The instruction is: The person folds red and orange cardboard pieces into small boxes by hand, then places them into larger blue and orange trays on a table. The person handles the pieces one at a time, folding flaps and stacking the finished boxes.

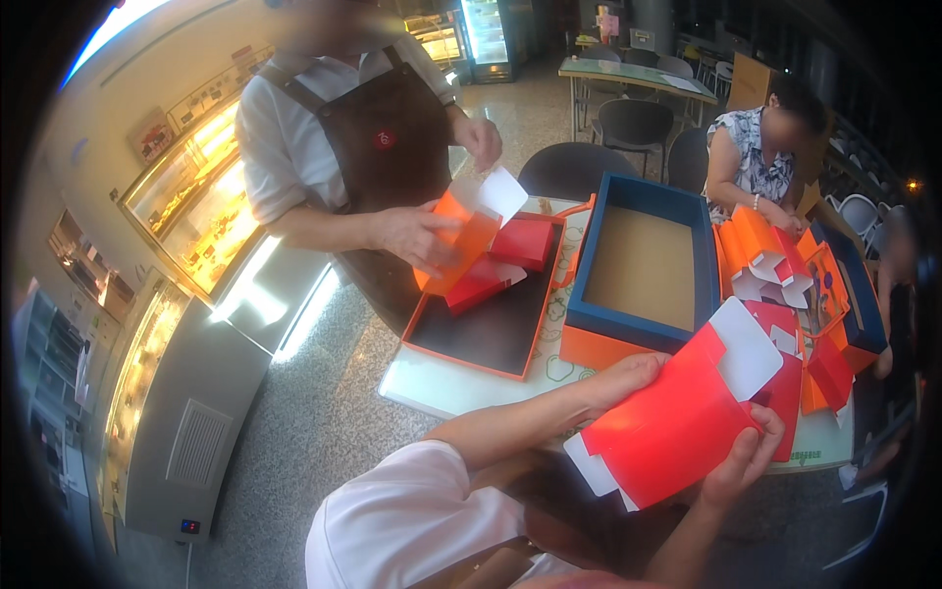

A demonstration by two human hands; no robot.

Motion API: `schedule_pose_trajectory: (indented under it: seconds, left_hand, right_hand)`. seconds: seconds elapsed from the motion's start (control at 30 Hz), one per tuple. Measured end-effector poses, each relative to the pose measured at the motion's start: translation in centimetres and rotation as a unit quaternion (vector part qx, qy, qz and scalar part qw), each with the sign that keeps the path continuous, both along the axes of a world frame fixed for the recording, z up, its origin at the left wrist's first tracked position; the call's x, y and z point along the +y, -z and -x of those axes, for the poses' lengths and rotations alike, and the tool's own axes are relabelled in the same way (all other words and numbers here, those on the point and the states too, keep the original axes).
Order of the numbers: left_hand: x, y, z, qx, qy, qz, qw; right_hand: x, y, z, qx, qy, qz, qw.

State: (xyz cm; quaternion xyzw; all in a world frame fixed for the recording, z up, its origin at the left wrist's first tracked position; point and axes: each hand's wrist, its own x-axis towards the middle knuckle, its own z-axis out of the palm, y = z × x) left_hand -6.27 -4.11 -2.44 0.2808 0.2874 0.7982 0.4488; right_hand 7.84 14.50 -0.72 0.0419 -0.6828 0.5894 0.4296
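Observation:
A red folding carton [672, 417] with white inner flaps is held up in front of me, tilted, over the near side of the table. My left hand [626, 381] grips its upper left edge. At its lower right edge my right hand [748, 456] is closed on the same carton, with the thumb on the red face. White flaps stick out at both ends. Behind it lie more red carton pieces [785, 388], partly hidden by the one I hold.
A blue-rimmed box [579, 294] stands mid-table, beside an orange-edged tray [471, 365] with red cartons. Across the table, a person in a brown apron [397, 147] holds an orange carton [461, 240]. Another person [751, 162] sits behind orange cartons [751, 236] at the far right.

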Motion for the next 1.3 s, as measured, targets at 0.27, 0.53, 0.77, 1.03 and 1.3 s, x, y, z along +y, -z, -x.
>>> schedule_pose_trajectory:
  seconds: [0.27, 0.53, 0.77, 1.03, 1.3]
  left_hand:
    - [0.1, -0.4, -0.1, -0.017, 0.011, 0.001, 1.0]
    - [0.4, 0.2, 0.1, -0.002, 0.03, 0.0, 1.0]
    - [0.5, 0.0, 0.1, -0.012, 0.031, 0.001, 0.999]
    - [-0.1, -0.5, -0.1, -0.023, 0.008, 0.016, 1.0]
    - [0.5, 1.3, 1.2, -0.009, -0.003, -0.006, 1.0]
  right_hand:
    - [0.0, 0.2, -0.2, 0.0, 0.0, 0.012, 1.0]
    - [0.3, 0.0, -0.4, 0.01, -0.007, -0.01, 1.0]
    - [0.6, -0.3, -0.5, 0.004, 0.023, -0.06, 0.998]
    - [0.4, 0.0, 0.1, 0.01, 0.033, -0.043, 0.998]
    - [0.5, 0.6, 0.6, -0.018, -0.005, -0.007, 1.0]
